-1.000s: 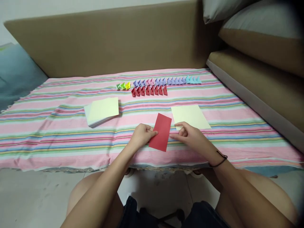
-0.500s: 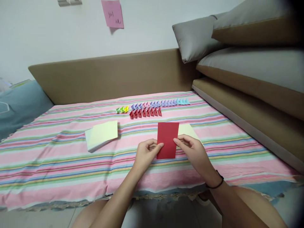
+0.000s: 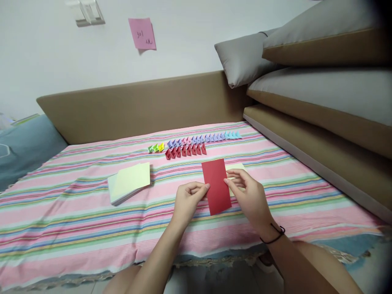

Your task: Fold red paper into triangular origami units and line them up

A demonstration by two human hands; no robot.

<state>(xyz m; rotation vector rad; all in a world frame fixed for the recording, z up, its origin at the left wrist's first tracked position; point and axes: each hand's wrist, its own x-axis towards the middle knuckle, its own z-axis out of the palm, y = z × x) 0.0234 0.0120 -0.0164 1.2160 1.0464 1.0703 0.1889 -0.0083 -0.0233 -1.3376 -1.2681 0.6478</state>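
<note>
A red sheet of paper (image 3: 217,187), tall and narrow, is held up in front of me, tilted with its top leaning left. My left hand (image 3: 190,200) pinches its left edge between thumb and fingers. On the opposite edge, my right hand (image 3: 246,194) grips it the same way; a dark band circles that wrist. Partly hidden behind the red sheet and my right hand lies a pale yellow sheet (image 3: 237,167). Beyond my hands stands a row of small folded red paper pieces (image 3: 184,151), with a row of purple, pink and blue ones (image 3: 208,139) behind it.
A stack of pale yellow and white paper (image 3: 131,179) lies to the left on the striped cloth (image 3: 92,224). Green and yellow folded pieces (image 3: 156,148) stand left of the rows. Grey-and-brown cushions (image 3: 321,90) are piled at right, and a brown backrest (image 3: 137,106) runs along the wall.
The red sheet has turned from nearly upright to a tilt, its lower end swinging right. Both hands keep hold of it. The camera view has shifted slightly upward.
</note>
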